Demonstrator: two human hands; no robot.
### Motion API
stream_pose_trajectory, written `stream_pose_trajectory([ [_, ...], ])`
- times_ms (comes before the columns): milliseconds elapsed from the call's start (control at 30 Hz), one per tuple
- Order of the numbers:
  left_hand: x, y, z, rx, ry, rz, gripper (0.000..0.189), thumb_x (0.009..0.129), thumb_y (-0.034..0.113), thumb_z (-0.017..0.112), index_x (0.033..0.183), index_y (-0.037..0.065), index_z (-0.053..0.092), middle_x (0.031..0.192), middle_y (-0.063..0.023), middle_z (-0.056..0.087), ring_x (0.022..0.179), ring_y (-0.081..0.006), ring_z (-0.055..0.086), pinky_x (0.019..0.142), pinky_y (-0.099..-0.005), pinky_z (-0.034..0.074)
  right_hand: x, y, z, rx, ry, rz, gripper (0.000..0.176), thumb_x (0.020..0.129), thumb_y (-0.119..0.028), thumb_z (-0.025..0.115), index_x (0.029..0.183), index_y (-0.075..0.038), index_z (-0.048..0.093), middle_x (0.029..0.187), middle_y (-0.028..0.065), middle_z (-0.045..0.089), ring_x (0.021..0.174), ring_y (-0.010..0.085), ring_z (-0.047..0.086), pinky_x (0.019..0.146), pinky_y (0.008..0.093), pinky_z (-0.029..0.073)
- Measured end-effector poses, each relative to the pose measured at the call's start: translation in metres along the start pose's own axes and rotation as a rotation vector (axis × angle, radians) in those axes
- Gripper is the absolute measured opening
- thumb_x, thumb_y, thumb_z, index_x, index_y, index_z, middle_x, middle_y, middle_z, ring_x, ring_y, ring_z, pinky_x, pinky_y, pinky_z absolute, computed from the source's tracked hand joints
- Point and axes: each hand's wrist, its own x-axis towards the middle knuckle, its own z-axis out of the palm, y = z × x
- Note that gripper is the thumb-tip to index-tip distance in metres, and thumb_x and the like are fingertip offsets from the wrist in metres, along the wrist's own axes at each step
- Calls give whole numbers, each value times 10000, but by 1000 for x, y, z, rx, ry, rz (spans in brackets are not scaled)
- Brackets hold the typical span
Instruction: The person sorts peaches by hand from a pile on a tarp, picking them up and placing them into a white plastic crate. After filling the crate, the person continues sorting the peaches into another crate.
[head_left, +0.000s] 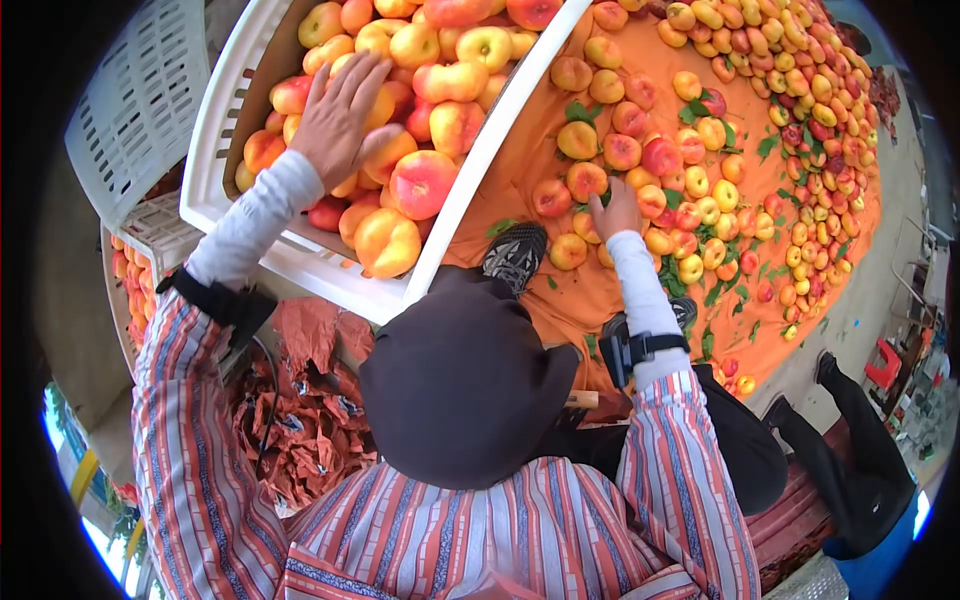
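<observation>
My left hand [345, 125] lies open over the fruit in the white plastic crate [205, 170], fingers stretched out and palm down. Yellow-red flat peaches [452, 83] fill that crate to near its rim. To the right, my right hand [616, 211] reaches down among loose flat peaches on an orange cloth [520, 200]. Its thumb stands apart from the fingers, close beside a red-orange peach [587, 181]. No fruit shows in its grasp, though the fingertips are partly hidden.
A large heap of peaches [800, 60] with green leaves spreads across the cloth's far right. Crumpled reddish paper [310, 430] lies below the crate. Another perforated crate [140, 100] stands at the left. A person in dark trousers [860, 460] is at the lower right.
</observation>
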Motion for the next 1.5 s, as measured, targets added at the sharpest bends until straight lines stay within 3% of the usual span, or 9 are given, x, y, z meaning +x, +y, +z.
stream_pose_trajectory([
  [367, -2, 1, 7, -22, 8, 1, 737, 810, 552, 452, 1344, 72, 287, 1368, -129, 313, 1294, -291, 259, 1068, -466, 151, 38, -4, 14, 235, -391, 396, 755, 650, -486, 695, 1154, 16, 443, 1107, 229, 548, 1025, 357, 533, 881, 378, 426],
  [567, -7, -13, -4, -230, -45, 18, 618, 865, 479, 407, 1330, 77, 336, 1377, -162, 294, 1287, -331, 253, 1058, -462, 173, 36, 17, 37, 134, 29, 48, 600, 754, -459, 611, 1095, 21, 498, 1059, 256, 534, 982, 377, 520, 838, 445, 423],
  [633, -20, -21, -20, -284, 124, -123, 529, 891, 398, 430, 1311, 83, 370, 1355, -164, 323, 1246, -344, 314, 1037, -425, 252, 55, 57, 22, -281, -76, -180, 413, 870, -359, 506, 1099, -16, 521, 1029, 228, 546, 955, 366, 525, 751, 414, 466],
  [767, -46, -46, -26, -525, 308, -418, 354, 897, 247, 500, 1182, 37, 491, 1242, -137, 445, 1156, -250, 443, 955, -350, 387, 40, -64, -135, 1348, -235, 138, 392, 901, -243, 482, 1223, -25, 436, 1055, 86, 539, 1001, 201, 544, 678, 282, 515],
  [900, -68, -30, -37, -849, 264, -568, 277, 881, 106, 527, 1141, 12, 519, 1113, -79, 546, 1023, -157, 536, 903, -286, 427, 27, -201, -194, 903, -330, -230, 390, 873, -258, 534, 1155, 7, 487, 1039, 74, 576, 891, 173, 587, 712, 271, 483],
  [1100, -78, 4, -58, -1192, 60, -597, 324, 865, 193, 550, 1150, 38, 544, 1000, -109, 598, 936, -177, 572, 827, -283, 447, 24, -288, -109, 419, -426, -794, 333, 793, -250, 623, 1005, -9, 536, 914, 167, 579, 751, 246, 593, 690, 327, 476],
  [1200, -95, 4, -31, -725, -36, -425, 431, 801, 263, 608, 1182, 84, 521, 956, -168, 566, 873, -290, 572, 790, -347, 455, 19, -286, -103, 260, -284, -858, 318, 775, -207, 639, 993, 4, 543, 940, 154, 572, 738, 242, 591, 666, 327, 476],
  [1333, -86, 12, -48, -606, -129, -595, 417, 773, 260, 624, 1133, 68, 535, 984, -145, 560, 864, -287, 575, 725, -367, 469, 16, -241, -163, 683, -168, -554, 277, 806, -94, 604, 1053, 16, 540, 872, 81, 563, 658, 128, 545, 610, 242, 461],
  [1500, -90, 22, -35, -100, 32, -291, 461, 767, 317, 603, 1122, 32, 532, 1132, -150, 544, 1065, -320, 499, 923, -412, 391, 28, -52, -142, 777, 55, 54, 248, 893, -217, 512, 1054, -34, 560, 887, 32, 601, 657, 67, 543, 532, 179, 421],
])
